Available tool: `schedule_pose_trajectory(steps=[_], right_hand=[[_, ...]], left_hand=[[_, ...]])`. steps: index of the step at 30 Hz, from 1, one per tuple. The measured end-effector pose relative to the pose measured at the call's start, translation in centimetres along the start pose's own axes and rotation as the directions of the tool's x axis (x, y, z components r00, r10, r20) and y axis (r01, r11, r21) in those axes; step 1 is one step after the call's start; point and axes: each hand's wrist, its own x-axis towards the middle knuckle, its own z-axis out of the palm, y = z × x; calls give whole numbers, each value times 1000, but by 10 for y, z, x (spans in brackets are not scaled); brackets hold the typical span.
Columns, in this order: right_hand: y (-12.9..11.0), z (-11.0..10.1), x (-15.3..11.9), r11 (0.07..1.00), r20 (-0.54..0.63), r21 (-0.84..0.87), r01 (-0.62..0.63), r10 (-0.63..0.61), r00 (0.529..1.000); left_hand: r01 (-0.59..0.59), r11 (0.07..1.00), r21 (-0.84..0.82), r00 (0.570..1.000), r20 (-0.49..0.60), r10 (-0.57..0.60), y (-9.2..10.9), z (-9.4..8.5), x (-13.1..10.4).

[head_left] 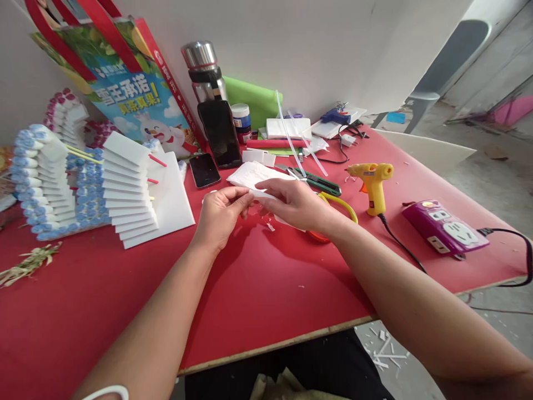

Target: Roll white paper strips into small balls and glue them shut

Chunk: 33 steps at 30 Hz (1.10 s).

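My left hand (220, 216) is closed in a pinch on one end of a thin white strip (263, 194), which looks like paper or tissue. My right hand (297, 203) has its fingers bent over the other end of that strip, just above the red table. Behind both hands lies a folded white tissue stack (250, 174). Close by my right hand are a green utility knife (322, 183) and a yellow and orange loop-shaped handle (347, 204), partly hidden by my wrist. Small white scraps (270, 226) lie below my fingers.
A yellow glue gun (375, 183) stands right of my hands, near a purple power socket (443, 228). At left is a fanned structure of white boards (129, 194) beside blue-and-white rolled pieces (39, 178). Phones (204, 170), a steel flask (204, 72) and a carrier bag (125, 89) stand behind.
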Motion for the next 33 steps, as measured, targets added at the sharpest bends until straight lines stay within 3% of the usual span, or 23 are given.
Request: schedule_pose_trajectory(steps=[4, 8, 12, 17, 22, 30, 33], right_hand=[[5, 6, 3, 907, 52, 390, -157, 149, 987], [5, 11, 5, 843, 56, 492, -216, 217, 975], [1, 12, 3, 868, 20, 444, -223, 239, 971], [-1, 16, 1, 954, -134, 276, -121, 163, 977], [-5, 19, -2, 960, -169, 281, -16, 66, 984], [-4, 16, -2, 975, -145, 218, 36, -4, 989], [-4, 17, -2, 993, -165, 116, 35, -16, 986]], left_hand=[[-26, 996, 85, 999, 22, 25, 3, 2, -2], [-12, 996, 87, 1000, 3, 12, 4, 4, -4], [-18, 996, 82, 1000, -22, 20, 2, 6, -4], [-82, 990, 114, 990, -104, 94, 2, 13, -7], [-144, 977, 155, 971, -169, 170, 6, 17, -13], [-26, 984, -177, 995, -100, 9, 0, 17, -7], [-27, 990, -140, 992, -122, 9, 0, 17, -8]])
